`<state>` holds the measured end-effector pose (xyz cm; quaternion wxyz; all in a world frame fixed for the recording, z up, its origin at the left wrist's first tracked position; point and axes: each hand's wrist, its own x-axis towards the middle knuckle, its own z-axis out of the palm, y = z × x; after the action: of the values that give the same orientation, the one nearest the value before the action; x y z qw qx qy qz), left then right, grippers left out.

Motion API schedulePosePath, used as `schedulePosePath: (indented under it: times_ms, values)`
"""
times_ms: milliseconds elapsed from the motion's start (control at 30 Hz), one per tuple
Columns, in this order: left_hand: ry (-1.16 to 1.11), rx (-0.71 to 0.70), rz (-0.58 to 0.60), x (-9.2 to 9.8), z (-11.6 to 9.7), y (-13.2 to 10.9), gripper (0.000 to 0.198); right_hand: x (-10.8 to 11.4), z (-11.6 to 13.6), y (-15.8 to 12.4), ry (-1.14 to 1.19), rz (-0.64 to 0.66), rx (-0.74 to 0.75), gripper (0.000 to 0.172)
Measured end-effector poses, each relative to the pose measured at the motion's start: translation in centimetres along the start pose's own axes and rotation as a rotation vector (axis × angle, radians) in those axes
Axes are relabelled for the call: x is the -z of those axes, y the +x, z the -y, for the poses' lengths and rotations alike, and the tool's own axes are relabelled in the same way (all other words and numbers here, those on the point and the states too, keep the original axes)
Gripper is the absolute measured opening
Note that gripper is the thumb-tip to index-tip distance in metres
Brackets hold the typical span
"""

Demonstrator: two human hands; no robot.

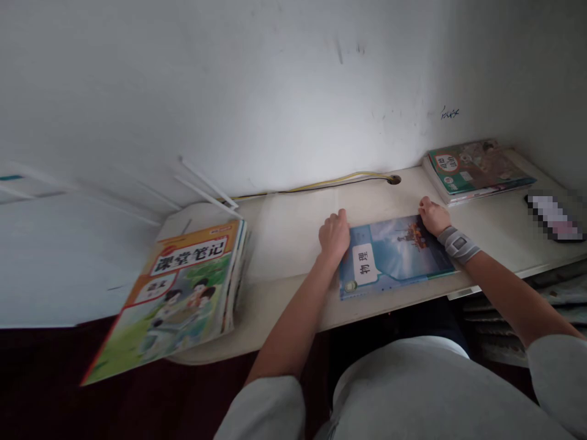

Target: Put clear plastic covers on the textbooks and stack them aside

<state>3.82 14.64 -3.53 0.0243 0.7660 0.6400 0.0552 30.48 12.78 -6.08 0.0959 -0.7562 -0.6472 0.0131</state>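
Observation:
A blue book (394,253) with an oil rig on its cover lies flat on the white desk, turned sideways. Curled fingers of my left hand (334,233) rest against its left edge near the top corner. At the opposite end, my right hand (433,217), with a grey band on the wrist, is closed by the upper right corner. Both hands seem to hold the book by its short ends; the fingertips are partly hidden.
A book stack (183,293) with an orange and green cover overhangs the desk (284,238) at the left. Another stack (481,168) lies at the back right, near a phone (554,217). A yellow cable (330,181) runs along the wall.

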Motion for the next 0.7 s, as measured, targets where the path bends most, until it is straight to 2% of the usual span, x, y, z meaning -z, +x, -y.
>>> schedulePosePath:
  times_ms: [67,100,167,233,333,500,700]
  values:
    - [0.006,-0.189,-0.068,0.5,-1.1,-2.0,0.049,-0.1,-0.1,-0.1,0.009,-0.036,0.014,0.027]
    - [-0.001,-0.300,-0.059,0.6,-1.7,-3.1,0.054,-0.1,-0.2,-0.1,0.012,-0.042,0.019,0.028]
    - [-0.030,-0.506,0.056,0.5,-2.9,-5.4,0.064,-0.2,-0.3,0.0,0.019,-0.040,0.029,0.028]
    - [-0.053,-0.611,0.190,0.0,-3.8,-7.3,0.073,-0.2,-0.3,0.2,0.023,-0.034,0.038,0.028]
    - [-0.062,-0.614,0.248,-1.1,-4.5,-9.0,0.079,0.0,-0.3,0.2,0.010,-0.029,0.043,0.027]
    - [-0.059,-0.579,0.136,-2.2,-4.6,-10.3,0.080,0.3,-0.1,-0.3,-0.027,-0.006,0.067,0.025]
    - [-0.045,-0.566,0.099,-2.2,-5.1,-11.1,0.080,0.3,-0.4,-0.2,-0.040,-0.005,0.090,0.028]
